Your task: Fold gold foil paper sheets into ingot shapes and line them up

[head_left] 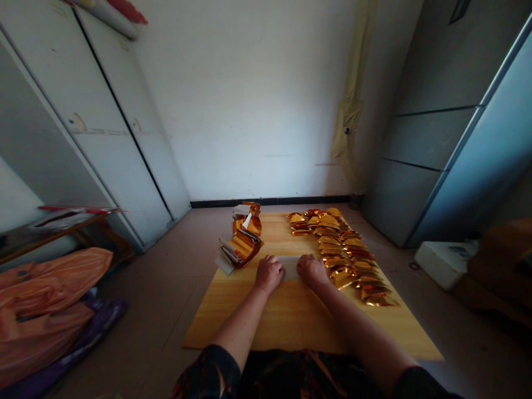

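Observation:
A pale sheet of paper (291, 268) lies on the wooden board between my two hands. My left hand (270, 274) is closed at its left end, fingers curled onto the paper. At the right end, my right hand (312, 270) is closed on the paper in the same way. Left of my left hand stand loose, curved stacks of gold foil paper (245, 244) with pale backs. Just beyond my right hand, folded gold foil pieces (349, 252) lie in overlapping rows. The fingertips of both hands are partly hidden.
The wooden board (291, 316) reaches from my lap toward the white wall. Pale cabinets (124, 133) stand at left, a grey refrigerator (432, 133) at right. A white box (440, 263) sits on the floor at right, and orange plastic bags (50, 293) lie at left.

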Motion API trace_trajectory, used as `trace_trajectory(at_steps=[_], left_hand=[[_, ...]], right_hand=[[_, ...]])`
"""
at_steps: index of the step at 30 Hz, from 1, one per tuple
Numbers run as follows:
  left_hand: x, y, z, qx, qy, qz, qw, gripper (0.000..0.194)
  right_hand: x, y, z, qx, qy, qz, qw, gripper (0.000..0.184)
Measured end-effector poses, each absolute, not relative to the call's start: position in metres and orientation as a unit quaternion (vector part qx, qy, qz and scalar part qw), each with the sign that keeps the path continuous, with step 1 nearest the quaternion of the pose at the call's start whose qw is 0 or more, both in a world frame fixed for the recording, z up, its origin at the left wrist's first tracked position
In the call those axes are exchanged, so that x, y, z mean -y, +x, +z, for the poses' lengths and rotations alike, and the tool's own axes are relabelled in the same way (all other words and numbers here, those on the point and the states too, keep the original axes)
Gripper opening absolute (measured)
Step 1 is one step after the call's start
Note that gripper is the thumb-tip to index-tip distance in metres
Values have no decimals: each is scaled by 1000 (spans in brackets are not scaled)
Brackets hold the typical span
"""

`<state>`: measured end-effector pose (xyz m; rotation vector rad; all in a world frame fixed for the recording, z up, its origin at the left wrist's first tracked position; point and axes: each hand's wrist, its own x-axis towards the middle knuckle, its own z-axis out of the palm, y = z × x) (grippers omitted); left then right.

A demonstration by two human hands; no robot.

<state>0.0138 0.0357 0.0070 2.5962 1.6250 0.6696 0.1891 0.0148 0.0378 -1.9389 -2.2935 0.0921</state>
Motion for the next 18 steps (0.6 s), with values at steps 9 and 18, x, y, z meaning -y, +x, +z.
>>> trace_trajectory(at_steps=[9, 18], left_hand=[[-41, 14, 0, -504, 834, 226, 5, 17], [-43, 14, -2, -507, 831, 229, 22, 17]], right_hand=[[-42, 187, 37, 725, -675, 92, 103, 58], [-58, 177, 40, 723, -680, 102, 73, 31]])
